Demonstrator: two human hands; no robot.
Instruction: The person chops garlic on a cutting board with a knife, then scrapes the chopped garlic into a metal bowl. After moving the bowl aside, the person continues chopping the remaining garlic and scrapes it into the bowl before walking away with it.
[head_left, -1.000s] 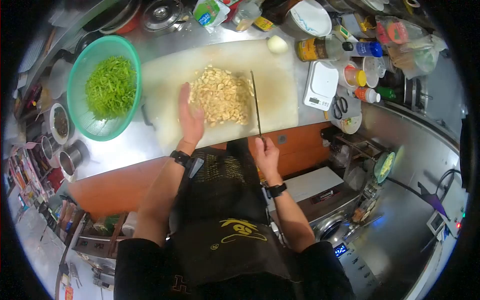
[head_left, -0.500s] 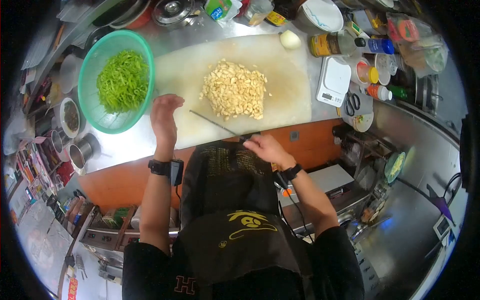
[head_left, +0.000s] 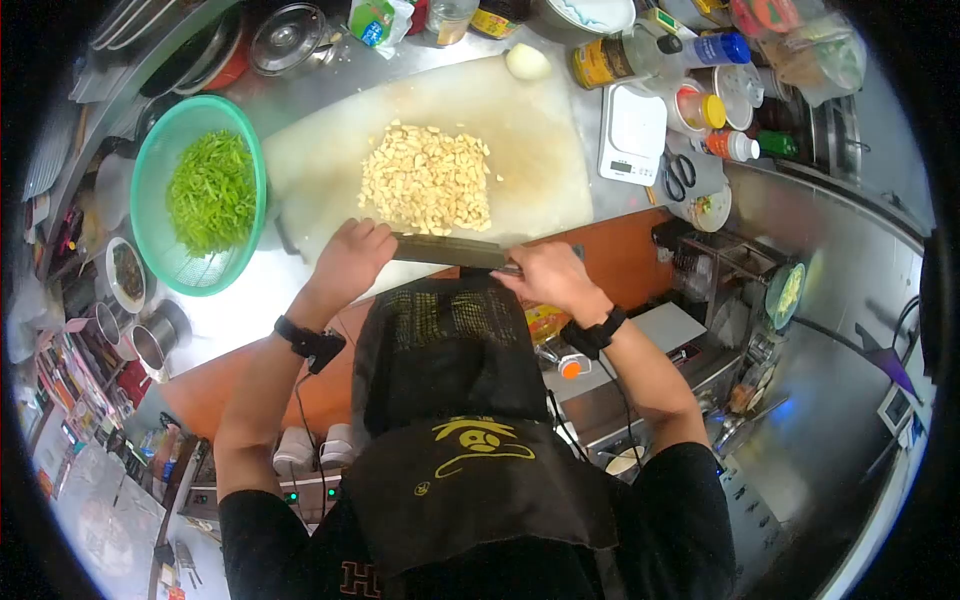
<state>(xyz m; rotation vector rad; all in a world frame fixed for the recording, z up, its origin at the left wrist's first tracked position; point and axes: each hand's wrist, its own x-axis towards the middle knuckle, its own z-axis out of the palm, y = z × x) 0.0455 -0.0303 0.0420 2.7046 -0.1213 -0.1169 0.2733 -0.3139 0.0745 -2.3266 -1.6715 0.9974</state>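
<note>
A cleaver (head_left: 447, 250) lies level along the near edge of the white cutting board (head_left: 540, 150), its broad blade facing up at me. My right hand (head_left: 552, 278) is closed round its handle. At the other end, my left hand (head_left: 352, 262) has its fingers curled over the blade's tip. Just beyond the blade is a heap of small, chopped pale-yellow pieces (head_left: 425, 178), close to the steel. A peeled onion (head_left: 527, 62) sits at the board's far edge.
Left of the board stands a green colander (head_left: 258, 180) of sliced green vegetable (head_left: 212, 190). To the right are a white kitchen scale (head_left: 632, 130), black scissors (head_left: 679, 176) and several jars and bottles. A pot lid (head_left: 288, 40) lies at the back left.
My left hand has come down and right onto the blade's tip. The cleaver has turned from slanted and edge-on to nearly level with its broad side showing. The camera view has shifted.
</note>
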